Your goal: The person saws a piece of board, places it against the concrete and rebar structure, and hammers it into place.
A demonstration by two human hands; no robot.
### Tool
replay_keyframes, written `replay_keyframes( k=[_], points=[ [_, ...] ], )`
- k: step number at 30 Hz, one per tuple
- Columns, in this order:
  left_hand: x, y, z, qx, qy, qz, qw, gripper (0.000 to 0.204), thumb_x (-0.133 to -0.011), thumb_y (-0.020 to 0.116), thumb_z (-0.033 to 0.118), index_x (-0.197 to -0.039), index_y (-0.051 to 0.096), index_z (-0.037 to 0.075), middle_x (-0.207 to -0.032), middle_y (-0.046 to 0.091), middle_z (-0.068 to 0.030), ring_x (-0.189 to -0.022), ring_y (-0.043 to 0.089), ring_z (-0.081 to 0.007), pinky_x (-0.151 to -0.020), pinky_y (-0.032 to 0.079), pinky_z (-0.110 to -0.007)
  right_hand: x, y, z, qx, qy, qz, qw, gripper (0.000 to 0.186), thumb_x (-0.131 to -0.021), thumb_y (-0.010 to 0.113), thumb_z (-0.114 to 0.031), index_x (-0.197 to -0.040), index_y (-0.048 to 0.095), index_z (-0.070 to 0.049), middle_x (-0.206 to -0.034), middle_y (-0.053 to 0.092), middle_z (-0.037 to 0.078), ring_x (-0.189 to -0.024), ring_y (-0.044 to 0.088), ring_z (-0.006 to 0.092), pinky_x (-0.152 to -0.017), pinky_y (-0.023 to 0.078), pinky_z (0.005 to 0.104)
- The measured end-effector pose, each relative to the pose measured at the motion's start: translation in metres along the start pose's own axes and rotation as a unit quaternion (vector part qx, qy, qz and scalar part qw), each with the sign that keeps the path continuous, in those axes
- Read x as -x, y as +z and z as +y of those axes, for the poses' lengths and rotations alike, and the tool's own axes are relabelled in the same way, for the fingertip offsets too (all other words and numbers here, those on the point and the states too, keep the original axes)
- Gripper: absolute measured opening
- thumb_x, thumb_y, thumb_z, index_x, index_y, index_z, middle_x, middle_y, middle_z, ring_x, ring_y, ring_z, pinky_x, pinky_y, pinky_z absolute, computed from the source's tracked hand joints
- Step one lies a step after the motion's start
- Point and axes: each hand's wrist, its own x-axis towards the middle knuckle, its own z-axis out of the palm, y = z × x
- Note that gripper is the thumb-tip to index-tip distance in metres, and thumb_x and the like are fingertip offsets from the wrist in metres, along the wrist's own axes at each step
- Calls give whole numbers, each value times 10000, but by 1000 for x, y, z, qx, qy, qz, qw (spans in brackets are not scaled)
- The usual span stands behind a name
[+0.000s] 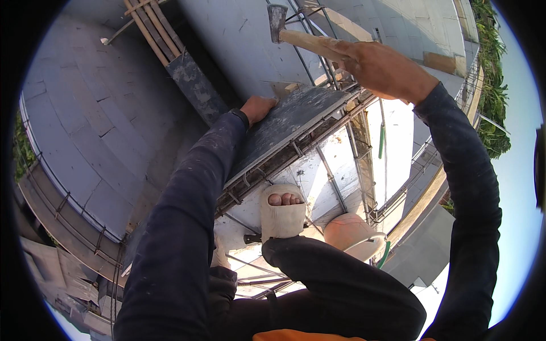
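My right hand (387, 71) is wrapped round the wooden handle of a hammer (310, 41), raised above the far end of a grey board. The hammer's dark, worn metal head points up and to the left. Down at the far edge of that grey, stained board (296, 116), my left hand (259, 109) is closed, with its fingers curled. Whatever it may pinch is hidden or too small to name. A second narrow grey panel (199, 88) stands just left of my left hand, with wooden strips (154, 28) at its upper end.
Steel bars and ties (296, 149) run along the board's near side. My foot, in a pale open-toed shoe (282, 219), rests on a white surface beyond crossing bars. An orange bucket (348, 230) stands right of it. Large grey panels (85, 113) spread on the left. Plants (492, 85) grow at the right.
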Motion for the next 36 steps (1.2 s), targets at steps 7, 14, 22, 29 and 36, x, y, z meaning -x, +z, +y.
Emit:
replay_keyframes(
  k=[7, 14, 22, 29, 36],
  points=[
    [-11, -4, -6, -198, 104, -7, 975, 375, -1066, 515, 276, -1295, 735, 76, -1233, 744, -228, -1160, 721, -383, -1053, 540, -452, -1, 12, 2, 54, -8, -159, 986, 493, -1137, 520, -291, -1597, 506, -112, -1229, 758, 238, -1088, 751, 397, -1021, 586, 494],
    [-5, 4, -3, -12, -19, 24, 999, 375, -1066, 513, 258, -1298, 733, 61, -1248, 743, -226, -1169, 719, -389, -1057, 543, -449, 8, 2, -10, -24, 46, 28, 998, 511, -1122, 540, -285, -1610, 494, -139, -1180, 762, 217, -1029, 762, 371, -949, 609, 478],
    [-19, -1, -24, -41, 40, 39, 998, 446, -1034, 619, 361, -1159, 781, -35, -1090, 792, -160, -1001, 717, -206, -918, 530, -379, 6, 4, 1, 14, 21, -152, 988, 488, -1134, 533, -326, -1566, 531, -97, -1183, 747, 260, -1070, 744, 406, -951, 593, 506],
    [2, -2, 2, -113, 20, -14, 993, 372, -1047, 535, 256, -1266, 744, 40, -1258, 738, -227, -1210, 698, -387, -1050, 535, -449, 9, 20, 4, -3, 34, -16, 999, 503, -1148, 497, -341, -1598, 494, -114, -1185, 746, 256, -1045, 744, 393, -957, 590, 506],
    [4, 3, -2, -133, 60, 5, 989, 364, -1046, 532, 244, -1269, 749, 55, -1255, 735, -230, -1211, 700, -382, -1052, 538, -454, 10, 11, 5, -15, 34, -94, 995, 539, -1148, 495, -367, -1637, 455, -144, -1158, 754, 235, -985, 753, 364, -935, 600, 481]
  ],
)
